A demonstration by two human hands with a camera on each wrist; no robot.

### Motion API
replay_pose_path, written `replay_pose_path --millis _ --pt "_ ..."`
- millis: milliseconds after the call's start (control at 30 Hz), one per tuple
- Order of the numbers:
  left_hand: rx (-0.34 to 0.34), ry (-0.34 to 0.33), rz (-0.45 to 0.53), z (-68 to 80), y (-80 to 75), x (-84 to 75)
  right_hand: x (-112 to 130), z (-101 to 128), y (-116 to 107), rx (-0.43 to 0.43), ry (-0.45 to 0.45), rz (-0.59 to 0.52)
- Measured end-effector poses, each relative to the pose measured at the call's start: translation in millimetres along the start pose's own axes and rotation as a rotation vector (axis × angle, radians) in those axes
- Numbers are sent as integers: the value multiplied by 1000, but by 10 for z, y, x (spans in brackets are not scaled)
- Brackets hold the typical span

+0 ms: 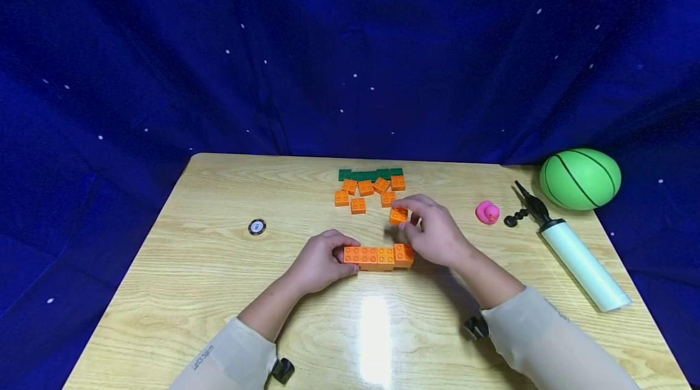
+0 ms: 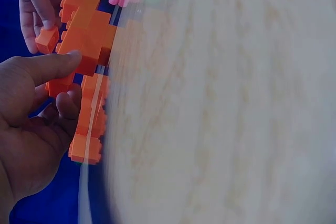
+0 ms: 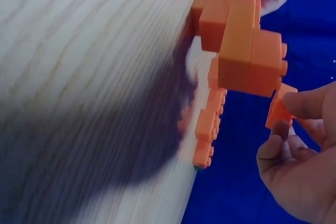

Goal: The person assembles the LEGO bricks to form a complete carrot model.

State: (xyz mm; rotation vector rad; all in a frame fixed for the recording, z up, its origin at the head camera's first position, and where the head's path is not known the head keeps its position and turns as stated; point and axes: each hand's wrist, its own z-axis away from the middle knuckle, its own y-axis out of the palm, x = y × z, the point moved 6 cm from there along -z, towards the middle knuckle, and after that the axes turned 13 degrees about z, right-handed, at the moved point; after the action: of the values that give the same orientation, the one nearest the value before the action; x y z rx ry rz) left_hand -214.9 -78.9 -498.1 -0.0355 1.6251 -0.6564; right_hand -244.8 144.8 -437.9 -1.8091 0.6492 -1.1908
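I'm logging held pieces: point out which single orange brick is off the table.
The orange brick pinched in the right hand, just above the assembled orange row. The other loose orange bricks lie on the table by the green bricks.

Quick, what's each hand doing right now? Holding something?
Left hand: gripping the end of the orange brick row.
Right hand: pinching one small orange brick.

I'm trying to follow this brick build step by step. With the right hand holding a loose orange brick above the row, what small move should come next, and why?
Probably bring the right hand down and toward the orange row, setting the small orange brick on its studs. The brick is pinched just above and behind the row, apart from it, while the left hand grips the row's left end on the table, steadying it.
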Motion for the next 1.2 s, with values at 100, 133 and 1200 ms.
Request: replay_pose_path --millis 100,133,1200 --pt "0 2 -1 0 2 2 43 33 9 8 -5 -25" --pt "1 2 -1 1 3 3 57 46 13 13 -6 -33" --pt "13 -5 -9 5 -4 -12 275 294 222 97 -114 13"
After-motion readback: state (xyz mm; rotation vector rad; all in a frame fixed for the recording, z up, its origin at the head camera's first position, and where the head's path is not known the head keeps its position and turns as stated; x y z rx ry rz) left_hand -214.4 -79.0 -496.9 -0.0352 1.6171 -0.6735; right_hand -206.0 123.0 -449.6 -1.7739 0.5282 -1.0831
